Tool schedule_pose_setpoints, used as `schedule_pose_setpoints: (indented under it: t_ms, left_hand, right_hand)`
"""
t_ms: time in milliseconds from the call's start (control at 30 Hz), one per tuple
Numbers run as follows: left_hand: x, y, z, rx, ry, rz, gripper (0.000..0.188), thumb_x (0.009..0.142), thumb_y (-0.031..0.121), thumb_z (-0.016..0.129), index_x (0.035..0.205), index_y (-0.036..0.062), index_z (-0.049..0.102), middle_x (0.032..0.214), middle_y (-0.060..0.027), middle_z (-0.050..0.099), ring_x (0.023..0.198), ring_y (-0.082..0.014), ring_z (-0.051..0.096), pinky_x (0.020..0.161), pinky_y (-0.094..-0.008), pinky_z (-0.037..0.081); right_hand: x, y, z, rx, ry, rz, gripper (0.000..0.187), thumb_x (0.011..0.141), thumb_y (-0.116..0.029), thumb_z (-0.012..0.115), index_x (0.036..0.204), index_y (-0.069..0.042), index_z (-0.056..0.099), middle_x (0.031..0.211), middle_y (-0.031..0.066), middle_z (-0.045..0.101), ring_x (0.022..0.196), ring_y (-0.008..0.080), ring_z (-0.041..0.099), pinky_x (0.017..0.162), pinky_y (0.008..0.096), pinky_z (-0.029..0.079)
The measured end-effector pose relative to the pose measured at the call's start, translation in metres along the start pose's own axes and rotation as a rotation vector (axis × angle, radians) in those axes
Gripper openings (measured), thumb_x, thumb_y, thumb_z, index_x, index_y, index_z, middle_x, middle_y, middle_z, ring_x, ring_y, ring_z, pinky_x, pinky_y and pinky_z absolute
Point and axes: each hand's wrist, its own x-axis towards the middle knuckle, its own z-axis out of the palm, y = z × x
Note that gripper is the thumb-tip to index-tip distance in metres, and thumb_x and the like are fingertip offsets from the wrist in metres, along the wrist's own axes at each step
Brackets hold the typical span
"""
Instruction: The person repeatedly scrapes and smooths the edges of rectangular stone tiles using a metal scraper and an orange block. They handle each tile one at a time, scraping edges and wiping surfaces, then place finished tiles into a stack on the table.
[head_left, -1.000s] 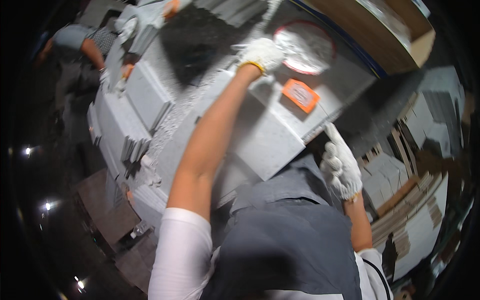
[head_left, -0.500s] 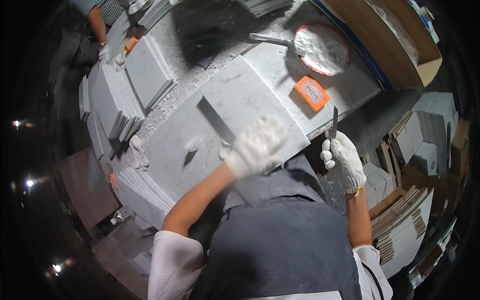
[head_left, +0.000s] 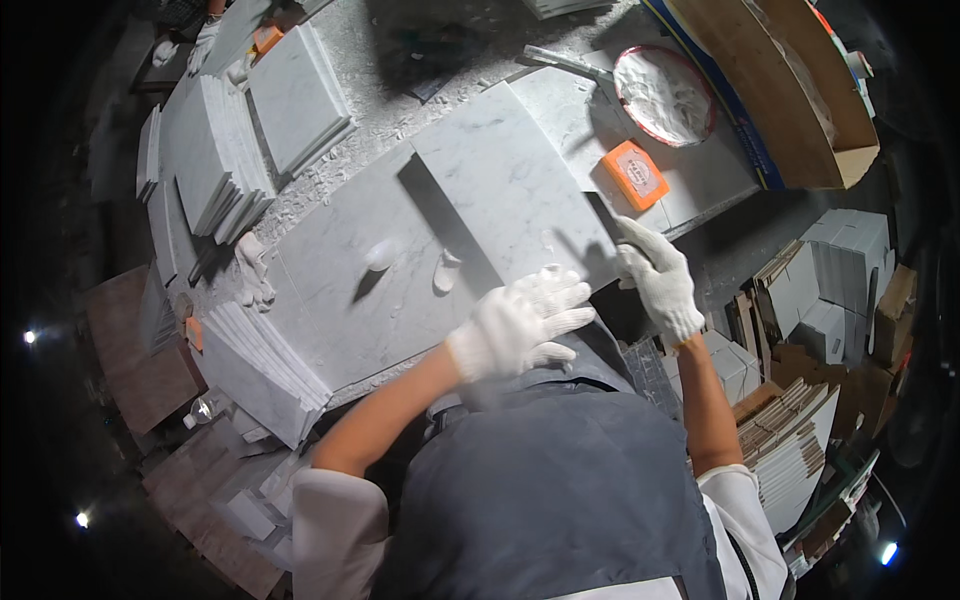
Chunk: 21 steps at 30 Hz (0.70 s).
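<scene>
A white marble tile (head_left: 505, 185) lies over a larger grey-white slab (head_left: 330, 300) on the bench and casts a wide shadow along its left side, so it sits raised. Both my hands wear white knit gloves. My left hand (head_left: 520, 322) grips the tile's near edge with the fingers spread. At the tile's near right corner my right hand (head_left: 655, 280) holds on, fingers along the right edge. Two white dabs (head_left: 445, 270) sit on the slab just left of the tile.
An orange block (head_left: 635, 173) and a red-rimmed round dish of white powder (head_left: 665, 95) lie beyond the tile. Stacks of tiles (head_left: 215, 160) stand at the left, another stack (head_left: 270, 370) near me. A loose glove (head_left: 250, 272) lies there. A cardboard box (head_left: 800, 100) stands far right, with stacked tiles (head_left: 790, 440) below it.
My left arm has come back from the far dish to the tile's near edge. My right hand has moved up to the tile's corner. The tile now lies further right.
</scene>
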Motion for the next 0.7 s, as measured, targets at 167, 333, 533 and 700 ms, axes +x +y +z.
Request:
schedule_pose_setpoints:
  t_ms: [167, 333, 533, 700]
  left_hand:
    - [-0.036, 0.005, 0.004, 0.128, 0.210, -0.202, 0.035, 0.088, 0.023, 0.074, 0.119, 0.0076, 0.073, 0.123, -0.0128, 0.071, 0.117, -0.0353, 0.065, 0.104, -0.0476, 0.048]
    - [-0.051, 0.002, 0.017, 0.206, 0.189, -0.256, 0.036, 0.086, 0.025, 0.075, 0.119, 0.0138, 0.074, 0.126, -0.0078, 0.068, 0.124, -0.0327, 0.059, 0.104, -0.0444, 0.050]
    - [-0.062, -0.002, 0.032, 0.419, 0.193, -0.249, 0.045, 0.078, 0.028, 0.082, 0.122, 0.0252, 0.073, 0.137, 0.0024, 0.063, 0.130, -0.0301, 0.055, 0.098, -0.0389, 0.054]
    - [-0.062, 0.002, 0.034, 0.348, 0.170, -0.316, 0.053, 0.068, 0.032, 0.089, 0.119, 0.0223, 0.076, 0.131, 0.0004, 0.068, 0.130, -0.0328, 0.056, 0.107, -0.0425, 0.046]
  right_hand:
    - [0.016, -0.019, 0.031, -0.526, -0.052, -0.388, 0.044, 0.095, -0.009, 0.068, 0.138, -0.019, 0.067, 0.105, 0.0094, 0.069, 0.089, 0.0253, 0.069, 0.080, 0.0353, 0.056]
    - [0.018, -0.034, 0.034, -0.767, -0.170, -0.357, 0.039, 0.100, -0.023, 0.064, 0.139, -0.026, 0.065, 0.098, 0.0099, 0.066, 0.087, 0.0314, 0.069, 0.072, 0.0408, 0.055]
    - [0.025, -0.039, 0.037, -0.849, -0.227, -0.504, 0.043, 0.103, -0.024, 0.060, 0.145, -0.031, 0.059, 0.096, 0.0108, 0.064, 0.078, 0.0328, 0.068, 0.068, 0.0432, 0.055]
    - [0.035, -0.032, 0.038, -0.913, -0.248, -0.579, 0.048, 0.104, -0.024, 0.058, 0.151, -0.035, 0.052, 0.100, 0.0110, 0.065, 0.080, 0.0330, 0.069, 0.066, 0.0437, 0.056]
